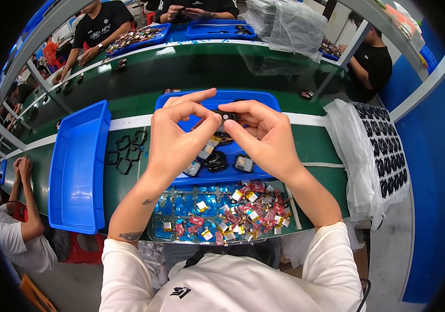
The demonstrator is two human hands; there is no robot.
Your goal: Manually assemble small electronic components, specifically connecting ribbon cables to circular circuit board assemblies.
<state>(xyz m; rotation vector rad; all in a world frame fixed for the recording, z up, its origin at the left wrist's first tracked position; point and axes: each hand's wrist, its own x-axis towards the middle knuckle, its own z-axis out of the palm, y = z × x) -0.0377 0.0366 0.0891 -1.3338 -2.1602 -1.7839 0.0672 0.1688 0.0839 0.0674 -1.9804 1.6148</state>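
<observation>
Above the blue tray (270,102), I hold a small black part with a round pale spot (226,116) between both hands. My left hand (181,130) pinches its left side with thumb and index finger, the other fingers raised. The thumb and fingers of my right hand (264,132) close on its right side. Inside the tray, partly hidden by my hands, lie several black housings (216,161) and a housing with a silver cell (243,163). Below my wrists, a clear compartment tray (156,233) bears a pile of red circuit boards with silver battery cells (256,214).
At left stand a blue bin (77,179) and several black frames (123,165). A sheet of black parts (383,151) with white wrapping (343,156) is at right. Beyond runs a green belt (201,65), with co-workers across it. Another person (17,229) sits at left.
</observation>
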